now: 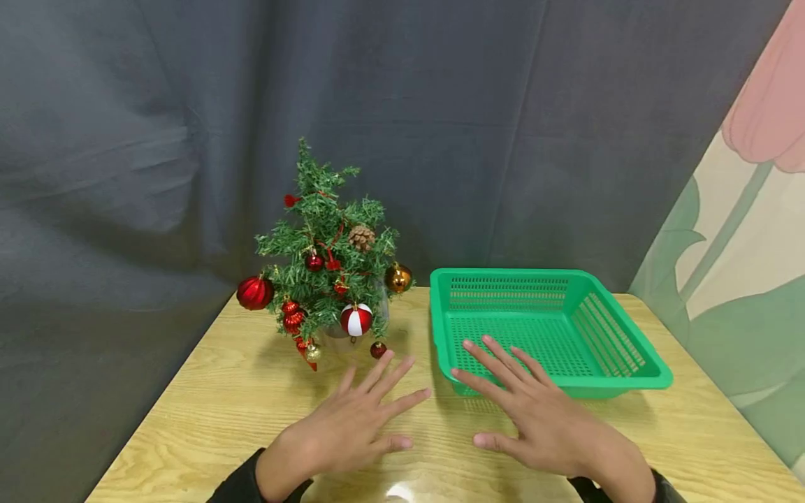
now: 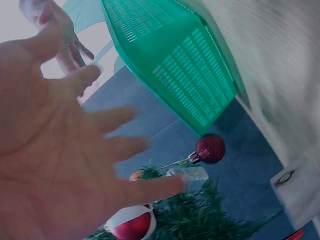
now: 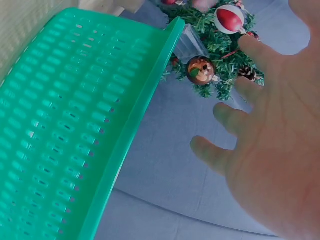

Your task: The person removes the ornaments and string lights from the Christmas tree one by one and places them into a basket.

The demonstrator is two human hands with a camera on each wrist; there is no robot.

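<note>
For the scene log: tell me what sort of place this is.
Probably a staged recording corner, not a lived-in room: a bare wooden table against a dark grey cloth backdrop, with only a small decorated Christmas tree and an empty green basket.

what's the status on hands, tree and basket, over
Left hand open, fingers spread, holding nothing. Right hand open at the green basket front edge. Small decorated tree upright, ornaments on. Nothing between hands and tree.
</note>
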